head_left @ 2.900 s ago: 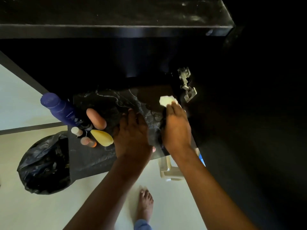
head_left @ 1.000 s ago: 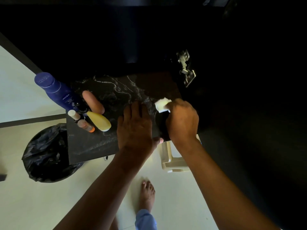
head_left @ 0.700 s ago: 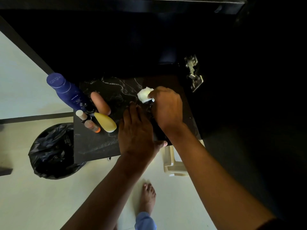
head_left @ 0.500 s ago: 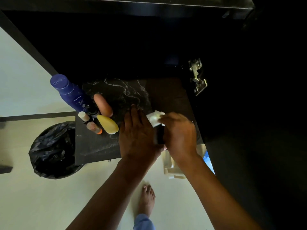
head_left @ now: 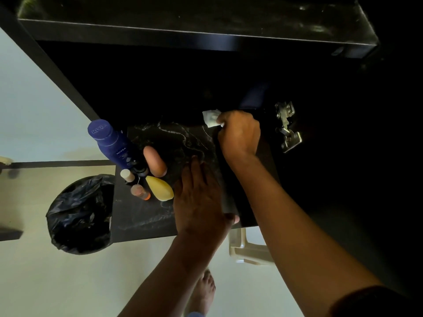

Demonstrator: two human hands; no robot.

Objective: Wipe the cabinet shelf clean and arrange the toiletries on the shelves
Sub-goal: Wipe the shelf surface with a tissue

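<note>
Black marble-veined cabinet shelf point(head_left: 146, 216) runs from its near edge by the left hand back into the dark cabinet; its far right corner is where the crumpled white tissue point(head_left: 211, 117) now sits, pinched in the right hand's point(head_left: 240, 133) grip. The left hand point(head_left: 199, 197) lies flat, fingers straight, near the front edge, bracing. To wipe well, I judge the strokes should overlap from that far corner toward the front, pressing evenly, and stop short of the toiletries at the shelf's left edge: a tall blue Nivea spray can point(head_left: 112, 143), a peach rounded bottle point(head_left: 155, 161), a yellow teardrop bottle point(head_left: 160, 188) and two small vials. Half a second ago the tissue was mid-shelf beside the left hand; it has since travelled to the back.
</note>
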